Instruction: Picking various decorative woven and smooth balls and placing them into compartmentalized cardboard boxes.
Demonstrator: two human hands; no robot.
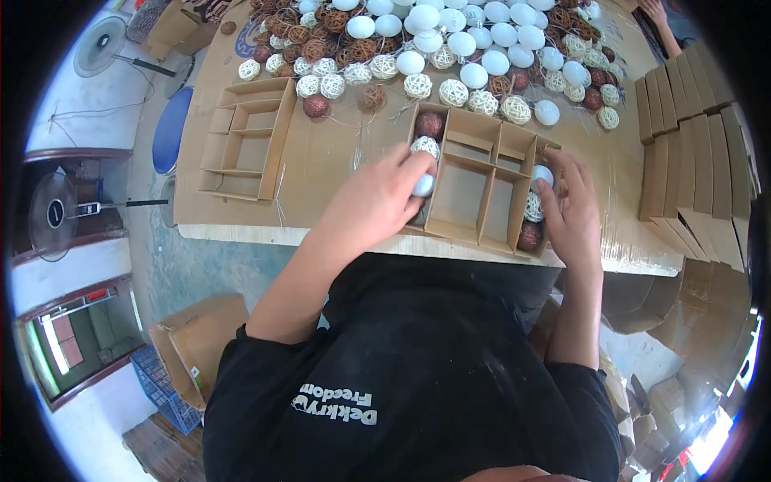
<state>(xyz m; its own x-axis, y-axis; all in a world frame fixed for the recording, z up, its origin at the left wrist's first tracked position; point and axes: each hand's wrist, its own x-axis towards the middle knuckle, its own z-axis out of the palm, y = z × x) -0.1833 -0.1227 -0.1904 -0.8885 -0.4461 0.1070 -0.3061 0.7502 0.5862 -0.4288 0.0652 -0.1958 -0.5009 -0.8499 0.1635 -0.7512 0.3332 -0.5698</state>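
A: What is seen at the far left?

B: An empty brown cardboard divider tray (249,138) is laid flat on the cardboard-covered table (321,173), well apart from both hands.

A: And the left hand?

B: The left hand (377,201) is curled over the left column of a second divided cardboard box (474,181). A smooth pale-blue ball (423,185) is pinched between its fingertips, low in that column. A white woven rattan ball (426,146) is seated just behind it, and a dark red-brown woven ball (429,124) fills the farthest compartment there.

A: The middle compartments?

B: Only bare cardboard is shown.

A: And the right hand?

B: The right hand (572,210) is wrapped round the box's right end, with a second pale-blue ball (542,174) held under its fingers. A white woven ball (534,207) and a dark red-brown ball (530,236) are set in the compartments nearer the person.

A: Beyond the box?

B: A heap of loose white, pale-blue and brown balls (450,40) is spread across the table's far side. Folded cardboard pieces (691,153) are stacked at the right.
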